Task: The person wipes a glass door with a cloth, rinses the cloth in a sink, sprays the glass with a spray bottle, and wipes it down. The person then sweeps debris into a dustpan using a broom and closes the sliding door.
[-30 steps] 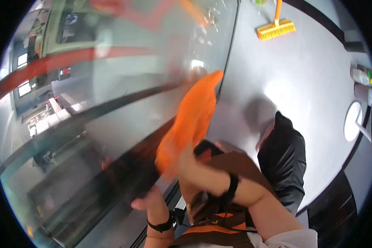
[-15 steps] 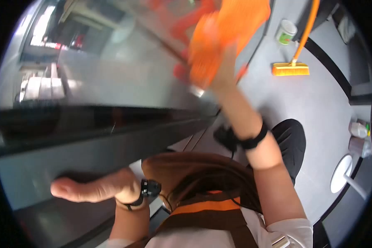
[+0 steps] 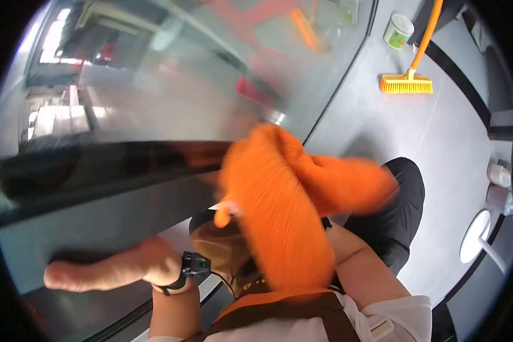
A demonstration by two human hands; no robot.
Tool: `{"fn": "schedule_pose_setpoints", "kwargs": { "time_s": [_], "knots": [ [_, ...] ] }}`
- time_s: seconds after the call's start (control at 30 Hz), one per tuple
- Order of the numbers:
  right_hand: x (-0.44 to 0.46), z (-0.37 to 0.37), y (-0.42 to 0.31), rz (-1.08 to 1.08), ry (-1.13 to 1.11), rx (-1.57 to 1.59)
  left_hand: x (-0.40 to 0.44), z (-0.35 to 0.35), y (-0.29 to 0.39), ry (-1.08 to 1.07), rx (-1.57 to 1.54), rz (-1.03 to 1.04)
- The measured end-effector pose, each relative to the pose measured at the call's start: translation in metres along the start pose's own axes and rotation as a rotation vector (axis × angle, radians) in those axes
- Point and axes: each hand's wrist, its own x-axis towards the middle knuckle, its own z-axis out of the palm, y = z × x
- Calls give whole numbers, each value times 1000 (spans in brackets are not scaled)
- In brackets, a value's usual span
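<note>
An orange cloth [image 3: 285, 211], blurred by motion, hangs in folds before my body. My right hand [image 3: 232, 207] holds it and is mostly covered by it; only a small bit of skin shows at the cloth's left edge. The cloth is close to a glass panel [image 3: 154, 114], which carries blurred reflections. At the lower left my left hand [image 3: 111, 271] is stretched out flat against the panel's lower dark grey part, with nothing seen in it. A black strap with a small device circles my left wrist.
On the grey floor [image 3: 376, 114] stand a yellow broom [image 3: 407, 84] and a white-and-green tub [image 3: 399, 31] at the upper right. A round white disc on a stem [image 3: 475, 236] and containers [image 3: 500, 174] are at the far right. My black-trousered knee [image 3: 402, 199] is beside the cloth.
My right hand has come down and back toward my body with the cloth, which has swung out into hanging folds. My left hand has shifted slightly left along the panel.
</note>
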Motion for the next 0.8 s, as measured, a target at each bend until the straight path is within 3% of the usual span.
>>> {"fn": "schedule_pose_setpoints", "kwargs": {
  "time_s": [0.1, 0.17, 0.2, 0.23, 0.3, 0.33, 0.37, 0.4, 0.43, 0.47, 0.5, 0.57, 0.67, 0.73, 0.77, 0.8],
  "knots": [
    [-45, 38, 94, 333, 172, 29, -8, 5, -5, 3, 31, 73],
    [-63, 57, 157, 720, 269, 613, -13, 5, -7, 4, 61, 119],
    [-68, 63, 173, 1070, 363, 1209, -15, 5, -7, 5, 69, 138],
    [-65, 64, 172, 1076, 379, 1215, -16, 8, -8, 2, 82, 155],
    [-47, 73, 154, 988, 307, 1648, -18, 9, -8, -1, 102, 176],
    [-23, 64, 104, 884, 232, 1377, -19, 12, -8, 2, 117, 191],
    [11, 42, 42, 624, 84, 761, -22, 13, -7, 8, 135, 212],
    [43, 23, -1, 360, 70, 360, -26, 16, -7, 4, 176, 261],
    [77, 9, -20, 185, 122, 161, -31, 18, -5, -8, 223, 334],
    [104, 0, -13, 154, 162, 106, -31, 21, -2, -31, 253, 434],
    [130, -7, -6, 126, 203, 49, -9, 22, 3, 138, 79, 39],
    [159, -7, 60, 350, 165, 182, -1, 14, 0, 94, 74, 60],
    [94, 33, 182, 713, 387, 872, 7, 11, 0, 57, 37, 115],
    [18, 65, 180, 923, 504, 1303, 11, 11, -1, 62, 18, 117],
    [-7, 73, 151, 938, 491, 1328, 12, 10, -3, 66, 9, 112],
    [-12, 67, 113, 793, 363, 1068, 12, 10, -5, 65, 2, 113]
  ]
}}
